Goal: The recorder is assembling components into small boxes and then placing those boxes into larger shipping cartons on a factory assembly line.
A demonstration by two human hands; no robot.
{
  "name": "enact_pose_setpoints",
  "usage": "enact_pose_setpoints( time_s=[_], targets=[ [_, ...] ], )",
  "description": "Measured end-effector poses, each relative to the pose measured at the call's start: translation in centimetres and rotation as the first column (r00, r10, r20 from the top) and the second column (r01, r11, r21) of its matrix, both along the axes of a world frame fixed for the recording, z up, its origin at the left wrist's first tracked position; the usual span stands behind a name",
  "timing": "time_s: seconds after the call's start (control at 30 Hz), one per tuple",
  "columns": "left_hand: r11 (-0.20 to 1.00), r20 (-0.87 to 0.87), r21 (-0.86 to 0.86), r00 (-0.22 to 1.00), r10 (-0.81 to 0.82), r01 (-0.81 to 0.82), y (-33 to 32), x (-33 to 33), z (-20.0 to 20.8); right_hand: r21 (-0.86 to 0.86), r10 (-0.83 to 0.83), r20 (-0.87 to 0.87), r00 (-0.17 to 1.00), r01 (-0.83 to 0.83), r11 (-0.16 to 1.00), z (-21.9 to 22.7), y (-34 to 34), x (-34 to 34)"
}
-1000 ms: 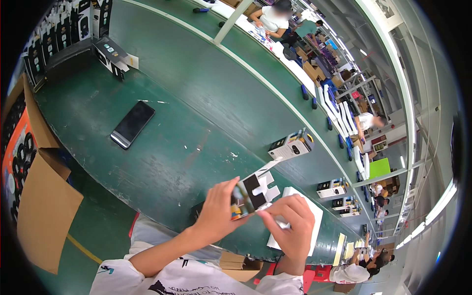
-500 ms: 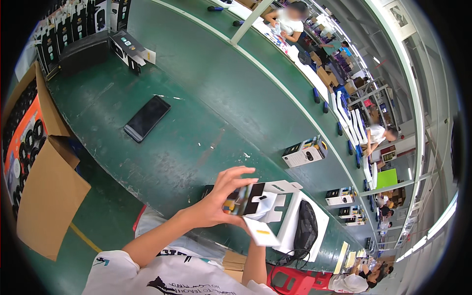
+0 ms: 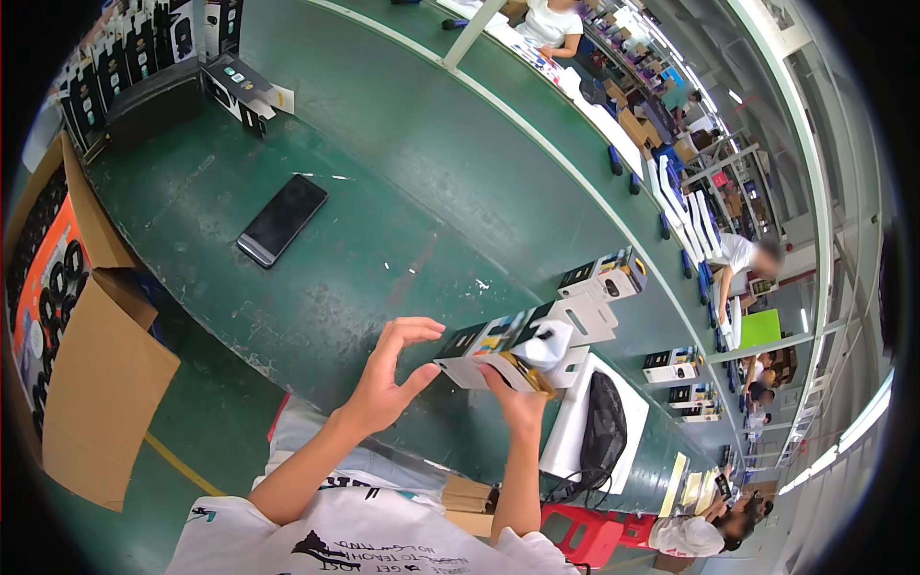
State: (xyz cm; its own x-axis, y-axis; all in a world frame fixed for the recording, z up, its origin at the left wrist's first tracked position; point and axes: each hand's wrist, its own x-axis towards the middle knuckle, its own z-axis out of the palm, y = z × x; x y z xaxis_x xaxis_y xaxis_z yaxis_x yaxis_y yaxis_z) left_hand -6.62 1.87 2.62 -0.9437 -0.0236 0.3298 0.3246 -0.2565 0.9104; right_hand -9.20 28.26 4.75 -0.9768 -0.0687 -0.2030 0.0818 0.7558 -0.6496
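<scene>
A small black, yellow and white carton (image 3: 467, 372) is tilted above the green workbench, its hang-tab end and flaps standing open on the right. A white wrapped bundle with a dark spot (image 3: 547, 347) shows at that open end. My right hand (image 3: 518, 402) grips the carton's near side by the open end; its far fingers are hidden. My left hand (image 3: 385, 377) is spread at the closed left end, thumb and fingers apart. Its thumb is near the carton's corner; whether it touches I cannot tell.
A smartphone (image 3: 282, 220) lies on the bench (image 3: 364, 240). Closed cartons (image 3: 606, 276) stand right, a partly opened one (image 3: 247, 93) far left. A black pouch (image 3: 603, 431) rests on a white slab. A cardboard box (image 3: 105, 383) stands left; people work beyond.
My left hand has come away from the carton and opened to its left. The carton has turned so its printed side shows, and my right hand has moved up onto its near side.
</scene>
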Motion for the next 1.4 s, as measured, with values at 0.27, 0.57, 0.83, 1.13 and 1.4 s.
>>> enact_pose_setpoints(
  time_s=[0.27,0.57,0.83,1.13,1.4],
  targets=[
    [1.000,0.037,0.009,0.999,-0.017,0.017,0.1,-0.3,-0.1,-0.458,-0.341,-0.161,0.926,0.236,0.857,4.8,-0.9,2.1],
    [0.993,0.038,0.117,0.999,-0.027,0.023,1.6,-1.7,0.1,-0.847,0.418,0.455,0.786,0.527,-0.070,-3.3,5.3,-0.7],
    [0.992,0.059,0.123,0.998,-0.009,0.002,1.6,-1.0,0.0,-0.444,-0.179,0.062,0.982,0.188,0.876,-4.0,3.4,1.0],
    [0.998,0.009,0.061,1.000,-0.028,0.028,2.1,-1.2,0.5,-0.721,0.010,0.371,0.929,0.281,0.633,-3.8,3.5,1.7],
    [0.957,-0.126,-0.054,0.949,-0.291,0.286,3.9,-3.4,2.6,-0.046,-0.121,-0.544,0.831,0.114,0.992,0.0,1.7,2.1]
  ],
)
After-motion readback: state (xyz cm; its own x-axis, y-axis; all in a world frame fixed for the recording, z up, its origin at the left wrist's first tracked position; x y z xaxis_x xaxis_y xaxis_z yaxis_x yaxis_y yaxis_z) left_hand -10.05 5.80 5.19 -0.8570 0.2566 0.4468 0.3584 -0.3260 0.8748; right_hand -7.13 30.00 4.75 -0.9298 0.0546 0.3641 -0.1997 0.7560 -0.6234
